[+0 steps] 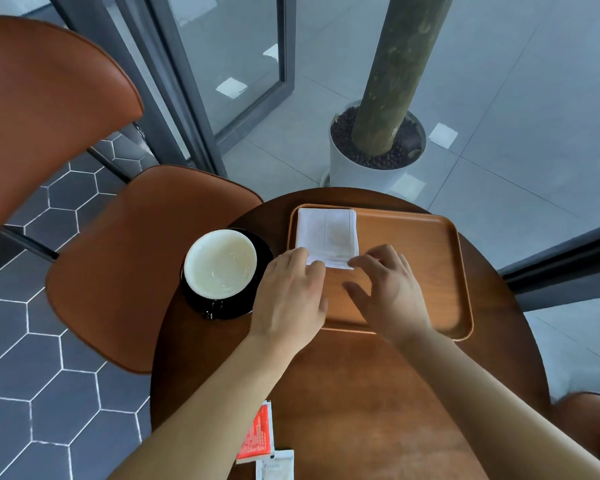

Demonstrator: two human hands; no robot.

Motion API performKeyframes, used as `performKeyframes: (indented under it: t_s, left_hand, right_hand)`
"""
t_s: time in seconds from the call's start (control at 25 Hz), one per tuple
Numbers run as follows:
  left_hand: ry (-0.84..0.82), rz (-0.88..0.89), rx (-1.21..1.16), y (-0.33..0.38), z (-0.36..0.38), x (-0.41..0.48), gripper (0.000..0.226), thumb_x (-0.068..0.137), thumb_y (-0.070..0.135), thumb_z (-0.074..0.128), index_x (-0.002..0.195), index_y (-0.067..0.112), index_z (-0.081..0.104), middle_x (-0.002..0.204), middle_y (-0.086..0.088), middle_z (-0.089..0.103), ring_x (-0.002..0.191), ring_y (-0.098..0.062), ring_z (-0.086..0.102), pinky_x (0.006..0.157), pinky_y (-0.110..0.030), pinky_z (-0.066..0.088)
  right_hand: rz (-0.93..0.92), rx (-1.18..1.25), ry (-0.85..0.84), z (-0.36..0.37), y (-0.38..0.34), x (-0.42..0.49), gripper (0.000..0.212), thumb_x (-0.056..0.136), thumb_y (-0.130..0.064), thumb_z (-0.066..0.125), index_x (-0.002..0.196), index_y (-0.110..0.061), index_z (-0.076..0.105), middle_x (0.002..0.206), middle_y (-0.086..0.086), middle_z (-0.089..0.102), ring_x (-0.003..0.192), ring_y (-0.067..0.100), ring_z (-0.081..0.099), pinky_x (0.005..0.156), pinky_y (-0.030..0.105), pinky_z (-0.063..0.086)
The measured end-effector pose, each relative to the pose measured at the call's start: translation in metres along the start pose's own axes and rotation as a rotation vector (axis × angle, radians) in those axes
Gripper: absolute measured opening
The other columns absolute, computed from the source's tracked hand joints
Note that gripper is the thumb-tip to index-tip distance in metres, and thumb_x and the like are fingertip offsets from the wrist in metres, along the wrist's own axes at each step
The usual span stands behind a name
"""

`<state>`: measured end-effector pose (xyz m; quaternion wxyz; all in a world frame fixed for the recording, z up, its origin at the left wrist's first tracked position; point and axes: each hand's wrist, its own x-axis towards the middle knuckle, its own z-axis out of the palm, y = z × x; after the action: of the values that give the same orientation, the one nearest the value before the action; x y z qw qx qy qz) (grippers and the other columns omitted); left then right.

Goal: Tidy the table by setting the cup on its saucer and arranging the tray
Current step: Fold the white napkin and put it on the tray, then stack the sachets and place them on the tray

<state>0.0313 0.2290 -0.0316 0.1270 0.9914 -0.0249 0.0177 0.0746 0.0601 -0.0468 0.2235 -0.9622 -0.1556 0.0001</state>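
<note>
In the head view I see the left hand [288, 296] lying flat, its fingers nearly straight, with the fingertips resting on the near left corner of a folded white napkin [326, 233]; it grips nothing. The right hand [394, 292] is just beside it, fingers spread and a little bent, and its index tip touches the near right corner of the same napkin; I do not see it pinching anything. The napkin lies in the tray [416, 258], just beyond both hands. The cup [219, 263] stands on its black saucer [229, 311] to the left of the left hand, near it but apart, on the round table [361, 393]. Behind the left forearm, near me, lie a red packet [255, 434] and a white packet [278, 464].
</note>
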Motion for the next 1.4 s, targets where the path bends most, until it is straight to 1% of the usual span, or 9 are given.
performKeyframes:
  t_s: [0.32, 0.52, 0.64, 0.76, 0.84, 0.92, 1.12, 1.28, 1.4]
  left_hand:
    - [0.078, 0.070, -0.016, -0.006, -0.006, -0.095, 0.027, 0.080, 0.015, 0.072, 0.106, 0.009, 0.071, 0.106, -0.011, 0.067, 0.098, -0.028, 0.067, 0.082, -0.041, 0.058]
    - [-0.001, -0.007, -0.043, -0.004, 0.010, -0.169, 0.039, 0.084, 0.022, 0.073, 0.121, 0.011, 0.068, 0.123, -0.014, 0.064, 0.116, -0.030, 0.062, 0.096, -0.045, 0.054]
    - [-0.027, -0.072, -0.070, -0.001, 0.024, -0.220, 0.050, 0.087, 0.032, 0.067, 0.133, 0.015, 0.058, 0.140, -0.013, 0.053, 0.132, -0.034, 0.049, 0.105, -0.052, 0.046]
    - [-0.043, -0.103, -0.095, 0.001, 0.045, -0.262, 0.069, 0.086, 0.053, 0.054, 0.143, 0.013, 0.048, 0.151, -0.016, 0.039, 0.140, -0.040, 0.038, 0.109, -0.060, 0.039]
    - [-0.108, -0.111, -0.039, 0.000, 0.059, -0.277, 0.082, 0.085, 0.065, 0.045, 0.150, 0.015, 0.040, 0.160, -0.019, 0.026, 0.146, -0.042, 0.029, 0.116, -0.060, 0.030]
    - [-0.135, -0.095, 0.007, 0.005, 0.069, -0.288, 0.087, 0.086, 0.070, 0.040, 0.154, 0.016, 0.032, 0.165, -0.018, 0.015, 0.150, -0.040, 0.020, 0.120, -0.057, 0.022]
    - [-0.143, -0.031, 0.088, 0.030, 0.084, -0.289, 0.075, 0.097, 0.058, 0.033, 0.157, 0.015, 0.022, 0.165, -0.021, 0.009, 0.152, -0.039, 0.015, 0.121, -0.056, 0.022]
    - [-0.158, -0.032, 0.127, 0.038, 0.087, -0.281, 0.073, 0.099, 0.056, 0.030, 0.159, 0.018, 0.013, 0.165, -0.022, 0.010, 0.154, -0.036, 0.007, 0.124, -0.053, 0.016]
    - [-0.174, 0.005, 0.110, 0.051, 0.086, -0.268, 0.073, 0.099, 0.058, 0.030, 0.159, 0.017, 0.019, 0.165, -0.022, 0.012, 0.154, -0.037, 0.007, 0.124, -0.053, 0.015]
  right_hand:
    - [0.075, 0.045, 0.023, -0.020, -0.016, -0.103, 0.033, 0.083, -0.024, 0.076, 0.115, -0.016, 0.071, 0.116, 0.002, 0.062, 0.101, 0.029, 0.055, 0.082, 0.039, 0.052]
    - [0.062, 0.069, -0.082, -0.024, -0.007, -0.173, 0.035, 0.088, -0.032, 0.071, 0.121, -0.022, 0.068, 0.126, -0.003, 0.061, 0.111, 0.025, 0.053, 0.089, 0.032, 0.047]
    - [0.074, 0.054, -0.083, -0.034, 0.016, -0.224, 0.039, 0.090, -0.042, 0.065, 0.125, -0.024, 0.066, 0.135, -0.002, 0.059, 0.120, 0.028, 0.050, 0.095, 0.042, 0.049]
    - [0.186, -0.058, -0.106, -0.040, 0.051, -0.274, 0.059, 0.091, -0.063, 0.045, 0.140, -0.033, 0.053, 0.157, -0.001, 0.038, 0.143, 0.031, 0.031, 0.109, 0.055, 0.038]
    - [0.293, -0.121, -0.208, -0.036, 0.071, -0.301, 0.075, 0.089, -0.075, 0.029, 0.152, -0.036, 0.034, 0.166, 0.003, 0.015, 0.153, 0.030, 0.007, 0.120, 0.055, 0.023]
    - [0.286, -0.177, -0.271, -0.026, 0.076, -0.326, 0.089, 0.086, -0.083, 0.014, 0.157, -0.030, 0.021, 0.167, 0.010, 0.005, 0.154, 0.029, -0.006, 0.123, 0.052, 0.014]
    - [0.053, -0.276, -0.294, 0.018, 0.027, -0.344, 0.081, 0.096, -0.072, 0.022, 0.157, -0.019, 0.026, 0.165, 0.019, 0.013, 0.153, 0.038, 0.004, 0.120, 0.054, 0.016]
    - [0.062, -0.295, -0.236, 0.038, 0.005, -0.309, 0.069, 0.099, -0.059, 0.023, 0.157, -0.022, 0.024, 0.166, 0.016, 0.009, 0.153, 0.036, 0.000, 0.122, 0.051, 0.012]
    - [0.000, -0.255, -0.219, 0.038, 0.006, -0.280, 0.066, 0.102, -0.055, 0.023, 0.158, -0.020, 0.021, 0.167, 0.008, 0.006, 0.154, 0.028, -0.005, 0.125, 0.047, 0.008]
